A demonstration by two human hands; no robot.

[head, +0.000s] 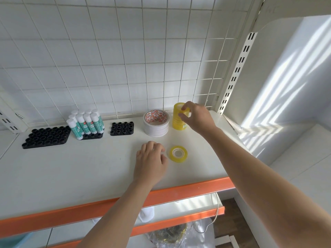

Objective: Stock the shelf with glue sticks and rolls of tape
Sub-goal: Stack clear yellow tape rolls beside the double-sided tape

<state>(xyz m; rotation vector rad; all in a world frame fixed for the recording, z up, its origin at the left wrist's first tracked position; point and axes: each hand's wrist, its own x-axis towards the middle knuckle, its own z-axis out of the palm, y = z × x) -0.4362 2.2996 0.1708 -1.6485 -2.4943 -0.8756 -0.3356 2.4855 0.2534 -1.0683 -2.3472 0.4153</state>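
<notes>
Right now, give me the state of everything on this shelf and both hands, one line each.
Right hand: gripping the top of the yellow tape stack.
Yellow tape stack: upright, at the back.
Left hand: fingers curled, beside the single yellow roll; contact unclear.
Single yellow roll: lying flat, alone.
White tape stack: flat, stacked.
Glue sticks: standing, capped, in a black tray.
Big black tray: empty.
Small black tray: empty.

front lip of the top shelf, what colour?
Orange, on the shelf lip; the head view shows it clearly.
</notes>
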